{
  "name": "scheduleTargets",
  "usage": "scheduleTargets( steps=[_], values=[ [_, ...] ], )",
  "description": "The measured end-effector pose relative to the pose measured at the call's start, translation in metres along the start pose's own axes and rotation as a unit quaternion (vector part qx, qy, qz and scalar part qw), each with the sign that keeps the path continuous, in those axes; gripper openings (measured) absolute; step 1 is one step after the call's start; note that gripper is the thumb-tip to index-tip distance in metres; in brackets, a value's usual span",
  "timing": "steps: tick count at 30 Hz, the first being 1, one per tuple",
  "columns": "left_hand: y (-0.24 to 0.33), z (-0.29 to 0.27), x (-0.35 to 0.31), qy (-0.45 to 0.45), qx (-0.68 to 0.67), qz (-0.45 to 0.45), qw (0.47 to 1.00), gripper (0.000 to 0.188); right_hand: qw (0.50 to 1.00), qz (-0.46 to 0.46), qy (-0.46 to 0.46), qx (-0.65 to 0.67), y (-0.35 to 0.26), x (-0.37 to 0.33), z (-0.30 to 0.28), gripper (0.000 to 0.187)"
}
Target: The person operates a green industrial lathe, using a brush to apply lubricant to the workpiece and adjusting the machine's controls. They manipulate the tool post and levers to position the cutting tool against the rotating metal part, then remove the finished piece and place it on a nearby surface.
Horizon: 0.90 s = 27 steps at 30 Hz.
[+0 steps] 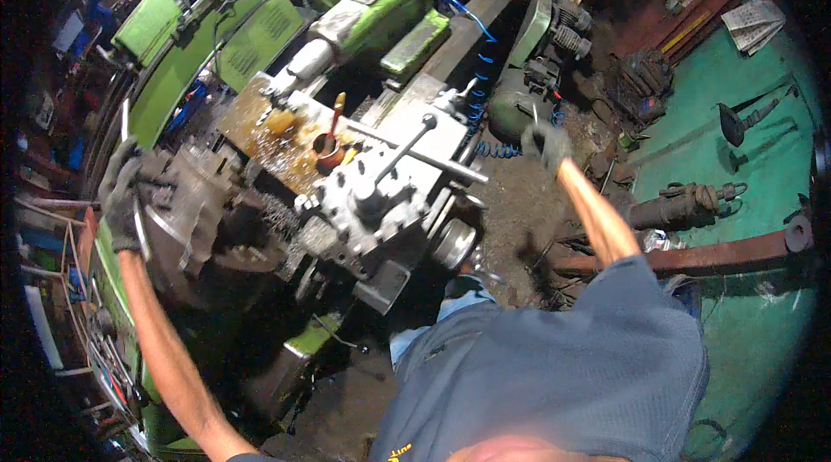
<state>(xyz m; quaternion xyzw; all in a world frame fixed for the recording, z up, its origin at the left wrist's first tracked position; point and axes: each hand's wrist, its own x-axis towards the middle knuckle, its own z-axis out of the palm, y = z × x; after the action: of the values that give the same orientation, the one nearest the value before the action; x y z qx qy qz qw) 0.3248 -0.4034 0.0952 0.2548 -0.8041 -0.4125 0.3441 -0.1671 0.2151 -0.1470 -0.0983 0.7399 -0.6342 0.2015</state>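
Observation:
At the left, my gloved left hand (pixel 125 193) is closed around a thin metal bar (pixel 126 120), which sticks out above and below the fist. This hand is right beside the large, worn lathe chuck (pixel 192 193). Out to the right, my gloved right hand (pixel 545 148) is raised over the floor with its fingers curled. A short, light, rod-like piece (pixel 534 112) pokes up from these fingers; its kind is too small to tell. Between my arms stands the lathe's tool post (pixel 368 202) with its long clamping lever (pixel 407 148).
A reddish pot (pixel 327 153) holding a brush (pixel 337 114) stands on the oily carriage. Behind it is the green tailstock (pixel 381 7). A blue coiled hose (pixel 498 150) hangs near a compressor (pixel 519 107). A green bench (pixel 701 124) with metal parts lies at the right.

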Motion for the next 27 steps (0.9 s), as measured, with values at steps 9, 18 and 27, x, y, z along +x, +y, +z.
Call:
scheduleTargets(
  steps=[9,18,27],
  values=[
    [0.017,0.0,0.01,-0.037,0.142,-0.038,0.988,0.066,0.902,0.301,0.059,0.302,0.174,0.024,-0.046,0.014],
    [-0.02,-0.039,-0.001,-0.007,0.393,-0.032,0.919,0.059,0.976,0.004,0.025,0.215,-0.163,0.364,-0.031,0.054],
    [0.045,0.019,-0.013,0.029,0.264,-0.224,0.938,0.06,0.961,-0.183,-0.076,-0.191,-0.15,0.334,0.074,0.022]
  ],
)
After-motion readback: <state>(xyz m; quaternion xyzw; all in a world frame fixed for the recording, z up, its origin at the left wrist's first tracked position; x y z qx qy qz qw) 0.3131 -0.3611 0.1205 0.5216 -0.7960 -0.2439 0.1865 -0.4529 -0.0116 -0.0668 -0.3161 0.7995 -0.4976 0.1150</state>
